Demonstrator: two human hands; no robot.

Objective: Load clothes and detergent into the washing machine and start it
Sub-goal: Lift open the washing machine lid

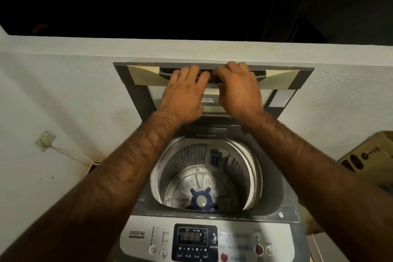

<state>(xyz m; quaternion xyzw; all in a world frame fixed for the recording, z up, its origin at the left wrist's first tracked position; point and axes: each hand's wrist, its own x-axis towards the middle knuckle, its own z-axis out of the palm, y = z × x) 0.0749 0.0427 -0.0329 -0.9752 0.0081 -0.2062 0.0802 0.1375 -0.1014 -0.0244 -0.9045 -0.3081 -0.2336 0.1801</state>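
A grey top-loading washing machine (285,195) stands below me against a white wall. Its lid (140,83) is raised upright and leans at the wall. My left hand (182,93) and my right hand (240,89) both rest on the lid's dark handle (164,72) near its top edge, fingers curled over it. The steel drum (187,161) is open and holds no clothes; a blue agitator hub (202,200) shows at its bottom. A drawer marked Detergent (205,135) sits shut at the drum's back rim. The control panel (192,240) shows a lit display.
A wall socket (45,140) with a white cable is low on the left wall. A beige appliance (370,155) stands to the right of the machine. Above the wall's ledge (63,45) everything is dark.
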